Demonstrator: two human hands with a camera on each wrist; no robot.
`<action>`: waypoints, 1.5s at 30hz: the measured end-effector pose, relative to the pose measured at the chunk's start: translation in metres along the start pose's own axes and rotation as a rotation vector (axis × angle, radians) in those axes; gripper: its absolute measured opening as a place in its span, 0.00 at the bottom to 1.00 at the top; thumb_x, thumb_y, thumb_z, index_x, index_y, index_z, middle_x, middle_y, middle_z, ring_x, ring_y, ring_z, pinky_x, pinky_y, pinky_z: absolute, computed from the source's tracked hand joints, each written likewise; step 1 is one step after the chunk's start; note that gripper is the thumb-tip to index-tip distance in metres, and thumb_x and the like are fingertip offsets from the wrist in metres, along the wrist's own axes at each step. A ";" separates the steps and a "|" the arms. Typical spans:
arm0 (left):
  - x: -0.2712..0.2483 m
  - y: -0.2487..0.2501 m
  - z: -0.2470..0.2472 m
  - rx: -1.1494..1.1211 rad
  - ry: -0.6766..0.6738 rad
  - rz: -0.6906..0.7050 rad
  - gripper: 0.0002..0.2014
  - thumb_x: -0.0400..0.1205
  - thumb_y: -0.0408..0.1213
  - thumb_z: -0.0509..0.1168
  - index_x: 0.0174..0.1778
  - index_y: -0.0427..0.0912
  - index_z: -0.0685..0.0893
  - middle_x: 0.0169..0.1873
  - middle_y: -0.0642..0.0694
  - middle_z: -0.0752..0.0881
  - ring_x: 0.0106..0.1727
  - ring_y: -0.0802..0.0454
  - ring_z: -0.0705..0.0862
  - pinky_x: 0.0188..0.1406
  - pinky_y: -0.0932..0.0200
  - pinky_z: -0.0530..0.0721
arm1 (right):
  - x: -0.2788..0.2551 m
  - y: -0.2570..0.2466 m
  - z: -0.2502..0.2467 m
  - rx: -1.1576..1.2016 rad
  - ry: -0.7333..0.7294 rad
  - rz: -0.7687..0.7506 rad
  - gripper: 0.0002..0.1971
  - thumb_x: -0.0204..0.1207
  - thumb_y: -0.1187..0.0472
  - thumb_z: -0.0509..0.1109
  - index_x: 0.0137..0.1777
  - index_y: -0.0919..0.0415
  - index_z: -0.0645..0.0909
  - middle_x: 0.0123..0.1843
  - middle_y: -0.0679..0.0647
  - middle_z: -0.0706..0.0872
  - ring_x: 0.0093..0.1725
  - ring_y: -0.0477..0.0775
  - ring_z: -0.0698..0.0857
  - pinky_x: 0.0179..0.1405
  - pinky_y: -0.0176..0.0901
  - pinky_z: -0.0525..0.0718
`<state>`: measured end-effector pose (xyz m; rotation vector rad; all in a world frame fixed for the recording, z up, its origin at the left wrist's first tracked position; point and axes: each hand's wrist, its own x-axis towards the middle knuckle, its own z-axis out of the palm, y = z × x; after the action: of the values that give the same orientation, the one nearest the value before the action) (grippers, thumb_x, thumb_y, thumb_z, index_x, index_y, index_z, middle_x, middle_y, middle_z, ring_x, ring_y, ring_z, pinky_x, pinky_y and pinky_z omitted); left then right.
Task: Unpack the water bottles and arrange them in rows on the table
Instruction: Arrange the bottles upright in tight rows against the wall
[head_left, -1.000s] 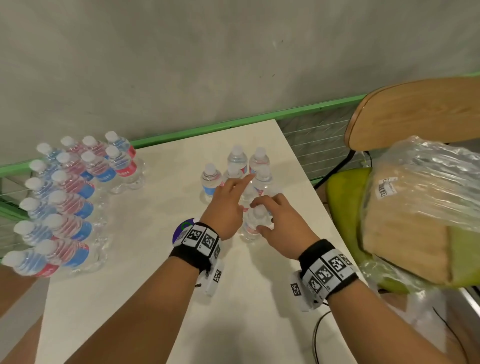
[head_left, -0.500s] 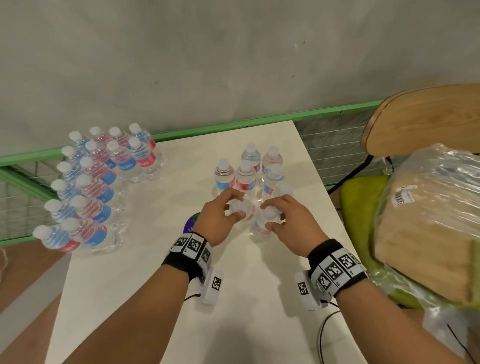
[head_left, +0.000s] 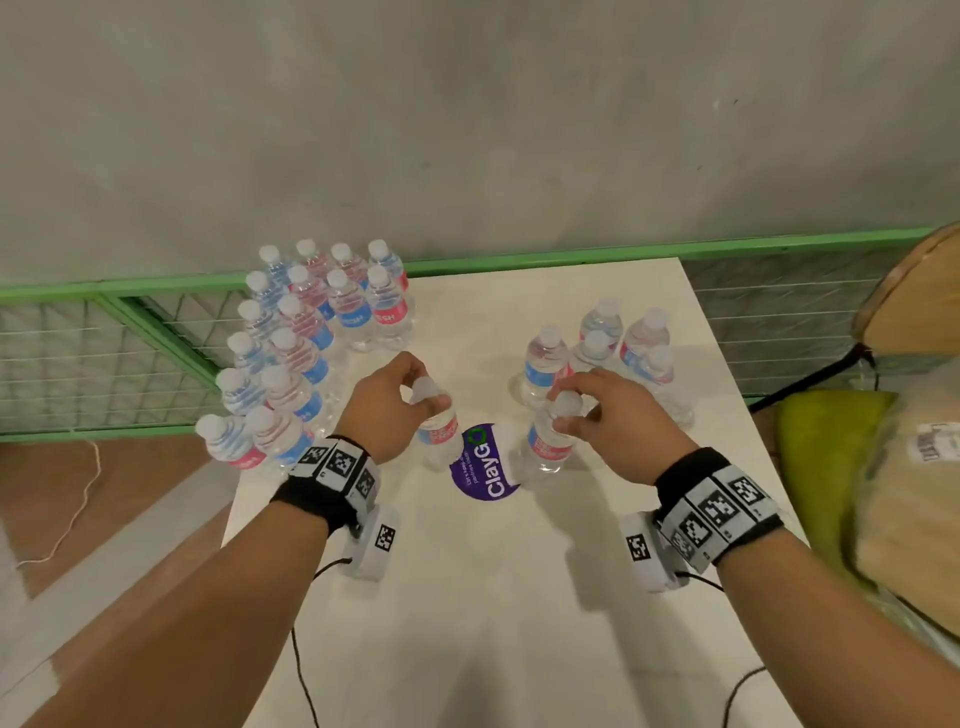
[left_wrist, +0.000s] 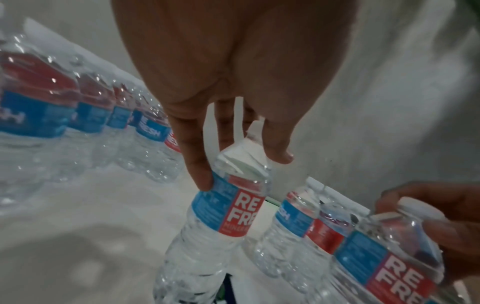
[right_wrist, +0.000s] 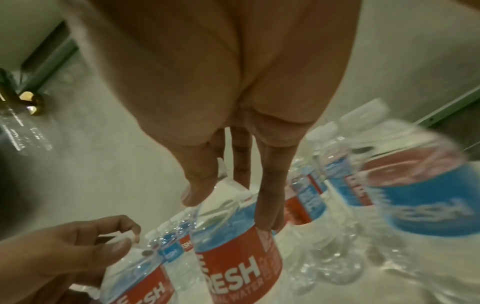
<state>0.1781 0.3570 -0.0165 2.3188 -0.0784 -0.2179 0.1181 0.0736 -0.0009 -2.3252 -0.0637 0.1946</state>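
Clear plastic water bottles with white caps and red-and-blue labels stand on the white rectangular table (head_left: 519, 597) in 2 groups, and 2 more are in the hands. The left-hand bottle (head_left: 439, 431) is held by its neck just under the cap; in the left wrist view the left hand (head_left: 387, 402) pinches it between thumb and fingers, and the bottle hangs tilted, base nearer the camera. Whether its base touches the table cannot be told. The right-hand bottle (head_left: 550, 441) is gripped at cap and shoulder by the right hand (head_left: 618, 421); its base is close to the table, contact unclear. Between the 2 held bottles lies a round purple sticker (head_left: 485, 465), partly hidden by them. The left block of bottles (head_left: 306, 343) stands in 2 close columns at the table's far left edge; its nearest bottles are partly covered by the left wrist. The right cluster of bottles (head_left: 597, 348) stands just beyond the right hand, which hides part of it. At the right edge a clear plastic wrapper (head_left: 914, 493) lies on a green chair seat (head_left: 815, 431), cut off by the frame; no bottles can be made out in it.
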 end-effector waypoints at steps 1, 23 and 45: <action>0.004 -0.004 -0.006 0.033 -0.001 -0.003 0.15 0.75 0.50 0.75 0.47 0.53 0.76 0.47 0.53 0.84 0.44 0.46 0.85 0.45 0.48 0.86 | 0.009 -0.009 0.005 0.011 -0.016 -0.023 0.14 0.74 0.57 0.77 0.59 0.48 0.83 0.54 0.46 0.83 0.41 0.40 0.79 0.48 0.35 0.74; 0.050 -0.019 -0.072 0.576 -0.301 0.140 0.18 0.73 0.35 0.69 0.59 0.52 0.81 0.56 0.49 0.79 0.57 0.49 0.81 0.51 0.56 0.80 | 0.134 -0.106 0.095 -0.374 -0.288 -0.140 0.28 0.68 0.67 0.74 0.68 0.48 0.78 0.61 0.53 0.78 0.56 0.55 0.82 0.56 0.44 0.81; 0.106 -0.044 -0.089 0.556 0.000 -0.017 0.16 0.77 0.35 0.70 0.61 0.42 0.80 0.58 0.40 0.81 0.57 0.42 0.81 0.52 0.53 0.80 | 0.190 -0.126 0.112 -0.456 -0.246 -0.165 0.27 0.69 0.65 0.75 0.67 0.46 0.77 0.57 0.54 0.74 0.50 0.57 0.81 0.52 0.44 0.80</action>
<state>0.2984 0.4377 -0.0023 2.8740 -0.1320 -0.2249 0.2891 0.2607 -0.0091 -2.7186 -0.4646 0.4174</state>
